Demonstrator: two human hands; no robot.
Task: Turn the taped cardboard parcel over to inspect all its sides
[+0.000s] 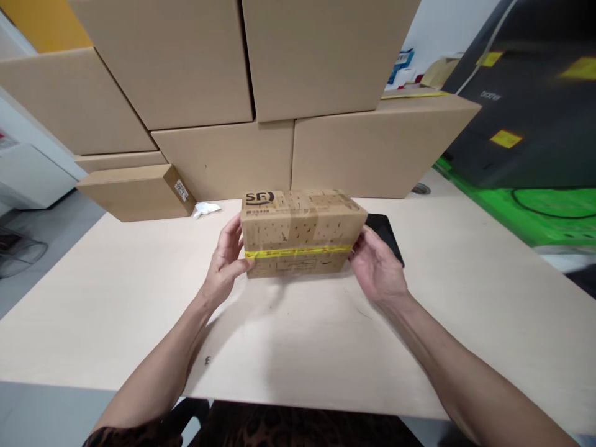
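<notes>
A brown cardboard parcel with dark "SF" print on top and a yellow tape strip around its lower part is between my two hands over the table. My left hand grips its left end, thumb on the front face and fingers round the side. At the right end, my right hand presses against the parcel, its fingertips partly hidden behind the corner. A flat black object lies behind my right hand, partly covered by the parcel.
Large cardboard boxes are stacked along the back of the pale table. A flat carton and a crumpled white piece lie at the back left. A dark machine and a green surface are at right.
</notes>
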